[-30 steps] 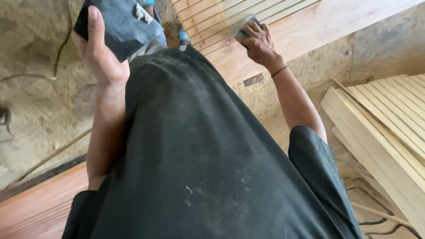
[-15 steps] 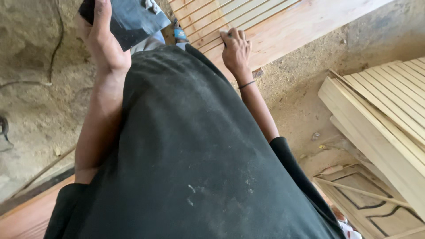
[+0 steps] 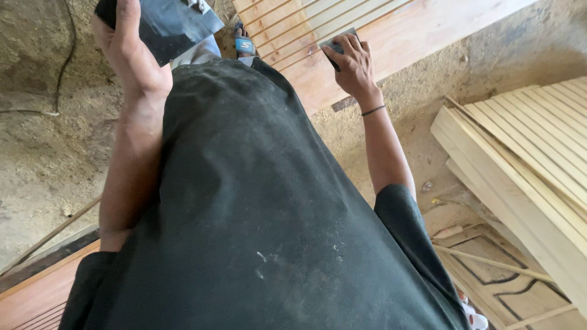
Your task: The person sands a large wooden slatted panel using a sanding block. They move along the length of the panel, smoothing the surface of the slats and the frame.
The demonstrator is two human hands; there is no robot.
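Right hand (image 3: 353, 61) pressing scraper (image 3: 334, 44) on slatted panel (image 3: 391, 30), left hand (image 3: 131, 52) raised gripping dark sheet (image 3: 168, 21)

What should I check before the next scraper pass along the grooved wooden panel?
1. Right hand grips the small scraper: ok.
2. Scraper blade against the grooved wooden panel: cannot tell, fingers cover the edge.
3. Left hand holds the dark flat sheet off the panel: ok.
4. Sandalled foot beside the panel edge, close to the stroke: not ok.
5. Stacked slatted panels lie apart from the work: ok.
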